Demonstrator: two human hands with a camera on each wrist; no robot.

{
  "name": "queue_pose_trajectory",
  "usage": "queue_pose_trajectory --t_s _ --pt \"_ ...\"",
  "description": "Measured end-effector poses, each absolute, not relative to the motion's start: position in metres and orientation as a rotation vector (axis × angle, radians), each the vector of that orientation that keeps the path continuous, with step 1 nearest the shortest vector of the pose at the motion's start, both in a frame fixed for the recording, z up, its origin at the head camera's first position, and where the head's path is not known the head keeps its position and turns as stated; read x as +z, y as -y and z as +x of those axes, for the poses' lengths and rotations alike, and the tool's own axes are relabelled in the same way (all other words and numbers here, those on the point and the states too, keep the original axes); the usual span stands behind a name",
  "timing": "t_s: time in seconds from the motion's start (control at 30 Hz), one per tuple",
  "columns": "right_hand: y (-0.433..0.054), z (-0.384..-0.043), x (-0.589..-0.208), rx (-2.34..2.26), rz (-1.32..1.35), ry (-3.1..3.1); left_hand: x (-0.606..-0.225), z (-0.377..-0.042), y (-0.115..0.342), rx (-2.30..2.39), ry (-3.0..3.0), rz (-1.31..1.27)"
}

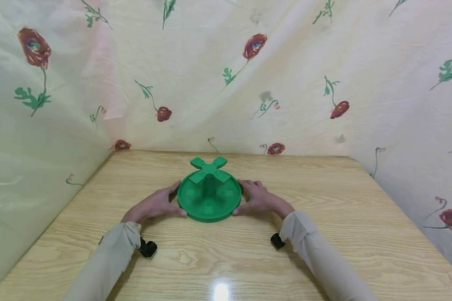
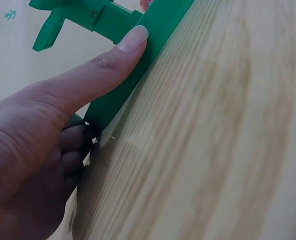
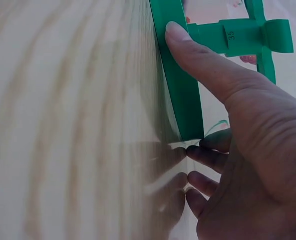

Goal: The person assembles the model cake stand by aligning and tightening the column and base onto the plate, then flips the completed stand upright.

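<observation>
A green round stand (image 1: 226,205) with a low rim sits on the wooden table. From its middle rises a post topped by a four-armed cross (image 1: 209,168). My left hand (image 1: 159,205) grips the stand's left side, its thumb (image 2: 107,67) on the rim near the front and its fingers farther back. On the opposite side my right hand (image 1: 261,200) holds the rim the same way, with the thumb (image 3: 208,62) at the front. Small dark numbers mark the post, which shows beyond the rim in both wrist views.
The light wooden table (image 1: 211,263) extends around the stand. Behind it and at both sides hangs a pale sheet (image 1: 203,83) with a red flower print. A black device (image 1: 148,248) is at the left wrist, another (image 1: 277,241) at the right.
</observation>
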State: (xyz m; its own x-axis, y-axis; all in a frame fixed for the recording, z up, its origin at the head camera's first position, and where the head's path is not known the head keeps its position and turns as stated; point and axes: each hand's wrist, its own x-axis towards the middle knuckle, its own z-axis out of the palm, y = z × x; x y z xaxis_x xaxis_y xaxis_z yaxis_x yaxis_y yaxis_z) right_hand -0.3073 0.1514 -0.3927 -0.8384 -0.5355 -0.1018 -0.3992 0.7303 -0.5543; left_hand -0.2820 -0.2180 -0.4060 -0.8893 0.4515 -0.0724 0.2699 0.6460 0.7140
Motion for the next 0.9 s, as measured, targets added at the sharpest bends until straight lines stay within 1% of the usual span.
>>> queue_pose_trajectory --t_s 0.5,0.77,0.9 --pt "-0.150 -0.304 -0.396 -0.965 -0.716 -2.653 -0.407 -0.283 0.217 1.100 -2.683 0.587" --pt "-0.155 -0.302 -0.395 -1.292 -0.722 -2.458 -0.404 -0.284 0.217 1.415 -2.510 0.556" --pt "-0.155 -0.297 -0.392 -1.495 -0.627 -2.347 -0.401 -0.283 0.216 1.576 -2.413 0.524"
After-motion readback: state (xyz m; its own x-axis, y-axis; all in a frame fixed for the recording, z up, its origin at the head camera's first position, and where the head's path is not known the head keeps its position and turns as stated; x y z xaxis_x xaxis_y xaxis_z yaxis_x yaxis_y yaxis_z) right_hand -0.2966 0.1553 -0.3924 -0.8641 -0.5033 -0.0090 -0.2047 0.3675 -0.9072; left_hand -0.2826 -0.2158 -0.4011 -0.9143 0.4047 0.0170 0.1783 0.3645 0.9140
